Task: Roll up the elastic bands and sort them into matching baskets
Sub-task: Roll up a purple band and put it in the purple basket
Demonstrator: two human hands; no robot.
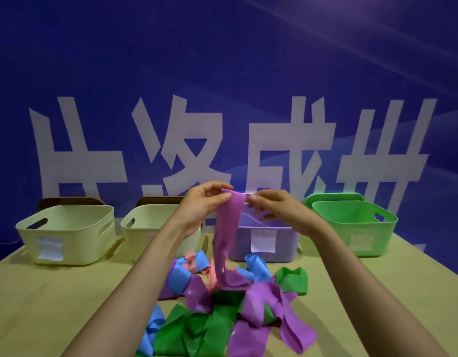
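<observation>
Blue backdrop (222,73) and a tan table (55,292) frame the work. A purple band (226,228) is pinched at its top edge between the left hand (204,204) and the right hand (276,210), with the fingers curled on it. Its tail hangs to the pile (209,318) below the hands. Rolling is judged barely begun. No roll is seen in the purple basket (282,243) behind the right hand, though its interior is partly hidden. The whole pile is yet to be sorted.
</observation>
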